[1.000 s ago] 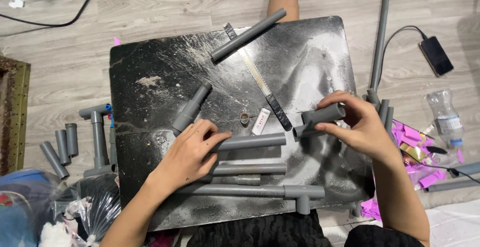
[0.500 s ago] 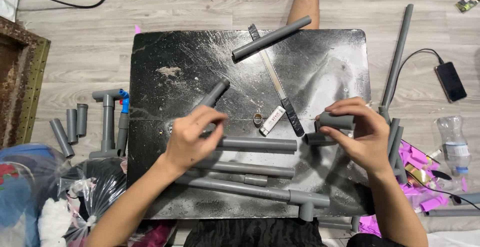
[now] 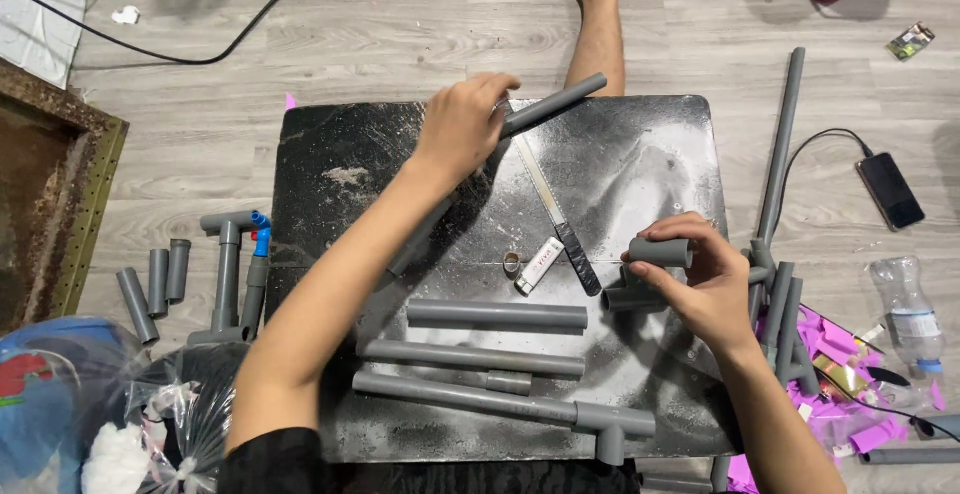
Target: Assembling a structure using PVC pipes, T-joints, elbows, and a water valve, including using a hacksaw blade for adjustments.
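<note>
Grey plank floor (image 3: 400, 44), black dusty board (image 3: 650, 164) as my table. My left hand (image 3: 462, 126) is closed around the near end of a grey pipe (image 3: 560, 102) at the board's far edge. My right hand (image 3: 700, 279) pinches a short fitting (image 3: 662, 251) above a pipe stub (image 3: 630, 299). Risk: the left forearm crosses the board, so pulling back could sweep the hacksaw blade (image 3: 555, 214) or lighter (image 3: 540, 264).

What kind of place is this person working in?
Probably a room at home used as a makeshift workshop: grey wood-look floor, a black work board laid on it with cut grey pipes, plus a phone charging nearby.
</note>
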